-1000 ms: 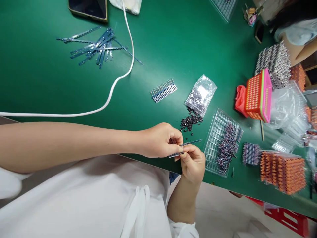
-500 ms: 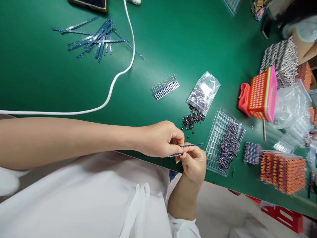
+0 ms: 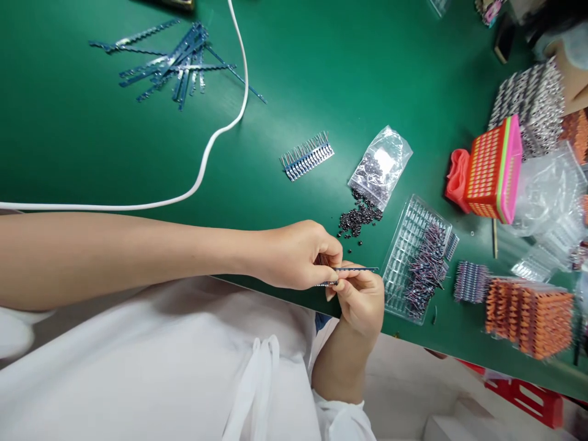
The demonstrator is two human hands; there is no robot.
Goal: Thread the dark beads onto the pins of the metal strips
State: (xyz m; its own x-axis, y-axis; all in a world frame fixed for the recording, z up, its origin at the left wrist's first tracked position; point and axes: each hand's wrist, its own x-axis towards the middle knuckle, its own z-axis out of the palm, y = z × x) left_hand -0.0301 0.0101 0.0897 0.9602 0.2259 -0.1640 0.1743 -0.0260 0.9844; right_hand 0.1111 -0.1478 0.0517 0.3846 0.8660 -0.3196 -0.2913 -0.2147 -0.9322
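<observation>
My left hand (image 3: 301, 256) reaches in from the left, its fingers pinched on a thin blue notched strip (image 3: 356, 269). My right hand (image 3: 362, 300) comes up from the table's front edge, thumb and fingers closed on the same strip where the two hands meet. One end of the strip sticks out to the right above my right fingers. Small metal pieces show below my left fingertips, mostly covered. Just beyond my hands lies a loose heap of dark shiny beads (image 3: 358, 219), spilling from a clear plastic bag (image 3: 382, 165). A similar strip set with pins (image 3: 309, 157) lies farther back.
A clear tray (image 3: 397, 263) with many thin pieces stands right of my hands. Blue strips (image 3: 179, 61) are piled at far left, near a white cable (image 3: 204, 165). Baskets (image 3: 489, 168), orange stacks (image 3: 528, 315) and another person's arm (image 3: 567, 79) are at the right.
The view has shifted slightly, so things on the table sit a little higher in it. Both hands keep their hold on the strip, with hardly any movement.
</observation>
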